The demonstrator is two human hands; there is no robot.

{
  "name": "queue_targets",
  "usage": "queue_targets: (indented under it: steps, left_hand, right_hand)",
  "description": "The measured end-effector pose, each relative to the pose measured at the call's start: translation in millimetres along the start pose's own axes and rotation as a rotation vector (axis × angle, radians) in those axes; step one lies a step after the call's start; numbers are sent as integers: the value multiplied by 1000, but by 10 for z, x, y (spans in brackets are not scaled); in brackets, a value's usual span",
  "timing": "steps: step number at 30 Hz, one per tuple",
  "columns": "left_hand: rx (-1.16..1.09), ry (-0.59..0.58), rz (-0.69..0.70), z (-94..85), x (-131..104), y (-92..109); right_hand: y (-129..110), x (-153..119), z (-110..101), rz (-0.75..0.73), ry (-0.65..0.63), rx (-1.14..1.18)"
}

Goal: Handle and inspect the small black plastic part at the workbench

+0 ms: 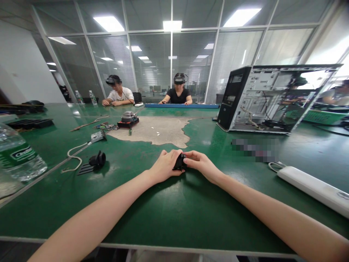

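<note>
Just above the green table point(169, 214), at the middle of the view, a small black part point(178, 163) is held between both hands. My left hand point(165, 165) wraps round its left side, fingers over the top and thumb beneath. On the right side, the fingertips of my right hand point(199, 163) pinch its edge. My fingers hide much of the part. Further left, a black round part with prongs point(95, 161) lies on the table beside a pale cable point(79, 156) that runs to a small metal piece point(97, 136).
An open computer case point(256, 98) stands at the back right, with a white power strip point(313, 187) nearer. A water bottle point(19, 156) is at the left edge. Two people sit across the table behind a black-and-red device point(128, 120) and a blue bar point(181, 106).
</note>
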State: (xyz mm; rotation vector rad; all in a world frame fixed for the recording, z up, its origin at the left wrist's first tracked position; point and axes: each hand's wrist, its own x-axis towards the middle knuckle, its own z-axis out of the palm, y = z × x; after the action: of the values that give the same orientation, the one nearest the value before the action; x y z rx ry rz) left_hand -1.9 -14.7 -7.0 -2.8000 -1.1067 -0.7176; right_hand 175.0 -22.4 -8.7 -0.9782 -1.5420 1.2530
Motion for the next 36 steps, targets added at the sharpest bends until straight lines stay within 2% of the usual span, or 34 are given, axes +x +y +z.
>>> queue_targets:
  steps: [4, 8, 16, 26, 30, 33, 36]
  left_hand:
    - [15, -1, 3, -4, -6, -5]
    - [10, -17, 9, 0, 1, -6]
    - [19, -1, -5, 31, -3, -14]
    - [-3, 5, -5, 18, -11, -20]
    - [-6, 2, -15, 9, -9, -11]
    - [-10, -3, -23, 4, -8, -2]
    - [-10, 3, -21, 1, -10, 2]
  right_hand:
    - [5, 35, 95, -14, -13, -12]
    - [60, 64, 94, -14, -3, -64]
    - [38, -53, 91, -206, -81, -184]
    - [91, 22, 77, -114, -79, -176]
    - [70, -29, 62, -178, -145, -226]
    - [40, -72, 74, -239, -150, -246]
    - [44, -64, 93, -231, -125, -227]
